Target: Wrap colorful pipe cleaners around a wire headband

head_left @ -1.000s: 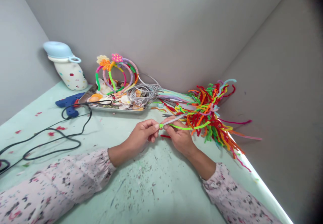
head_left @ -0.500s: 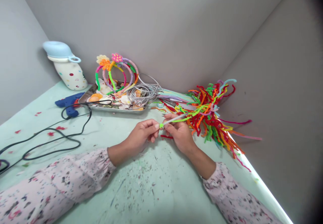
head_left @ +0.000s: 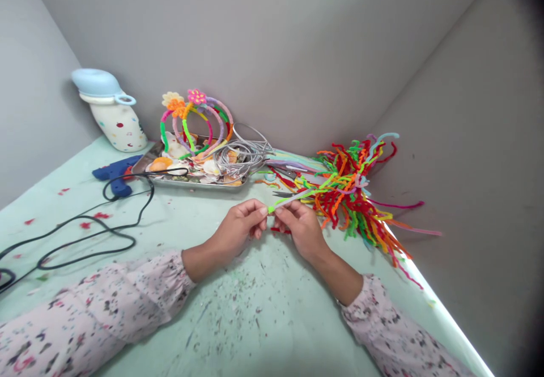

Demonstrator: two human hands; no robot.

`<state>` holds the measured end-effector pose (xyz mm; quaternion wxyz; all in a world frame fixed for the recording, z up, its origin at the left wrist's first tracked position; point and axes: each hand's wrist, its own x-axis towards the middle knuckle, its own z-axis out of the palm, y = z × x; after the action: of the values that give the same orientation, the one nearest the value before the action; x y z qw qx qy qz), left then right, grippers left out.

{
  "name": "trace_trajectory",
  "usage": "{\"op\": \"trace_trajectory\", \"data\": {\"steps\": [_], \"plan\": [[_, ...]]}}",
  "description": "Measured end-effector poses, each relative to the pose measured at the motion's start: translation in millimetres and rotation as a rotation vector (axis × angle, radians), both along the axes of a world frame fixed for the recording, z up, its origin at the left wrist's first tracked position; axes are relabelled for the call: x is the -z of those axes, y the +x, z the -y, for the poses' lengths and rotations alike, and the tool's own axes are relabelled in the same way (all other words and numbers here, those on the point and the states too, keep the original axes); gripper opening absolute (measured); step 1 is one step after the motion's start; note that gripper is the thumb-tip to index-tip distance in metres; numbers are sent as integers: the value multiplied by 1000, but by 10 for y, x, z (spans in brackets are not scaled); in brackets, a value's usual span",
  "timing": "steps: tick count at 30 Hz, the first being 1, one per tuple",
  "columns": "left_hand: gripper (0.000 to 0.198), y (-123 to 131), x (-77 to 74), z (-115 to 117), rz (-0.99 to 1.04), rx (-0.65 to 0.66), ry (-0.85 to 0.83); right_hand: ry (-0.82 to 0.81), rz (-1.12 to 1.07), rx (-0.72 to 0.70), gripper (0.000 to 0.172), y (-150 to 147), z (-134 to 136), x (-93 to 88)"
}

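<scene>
My left hand (head_left: 240,225) pinches the lime-green wrapped end of a thin pale strip between thumb and forefinger. Close beside it, my right hand (head_left: 305,231) is closed at the same end, its thumb and fingertips on the lime-green pipe cleaner (head_left: 276,205). From there the pale strip (head_left: 297,196) slants up and right towards a heap of coloured pipe cleaners (head_left: 352,190), with loose green lengths alongside. Dark scissor blades (head_left: 283,194) lie just beyond my right fingertips. A short red piece (head_left: 280,231) is on the table between my hands.
A metal tray (head_left: 199,185) of shells stands at the back, with flowered pipe-cleaner hoops (head_left: 186,127) and a grey wire coil (head_left: 242,159). Left of it are a blue glue gun (head_left: 117,174), its black cord (head_left: 127,231) and a white bottle (head_left: 119,125). Grey walls stand behind and right.
My right fingers have drawn down onto the strip's end, uncovering the scissor blades. The lime-green pipe cleaner now runs along the strip near its tip. My left hand keeps its pinch.
</scene>
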<state>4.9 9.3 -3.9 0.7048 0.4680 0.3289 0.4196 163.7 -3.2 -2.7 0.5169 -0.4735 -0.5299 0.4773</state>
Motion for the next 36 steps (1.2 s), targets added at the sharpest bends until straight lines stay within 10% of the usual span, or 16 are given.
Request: {"op": "trace_trajectory", "data": {"steps": [36], "plan": [[21, 3, 29, 4, -91, 46, 75, 226, 123, 60, 11, -8, 2, 63]]}}
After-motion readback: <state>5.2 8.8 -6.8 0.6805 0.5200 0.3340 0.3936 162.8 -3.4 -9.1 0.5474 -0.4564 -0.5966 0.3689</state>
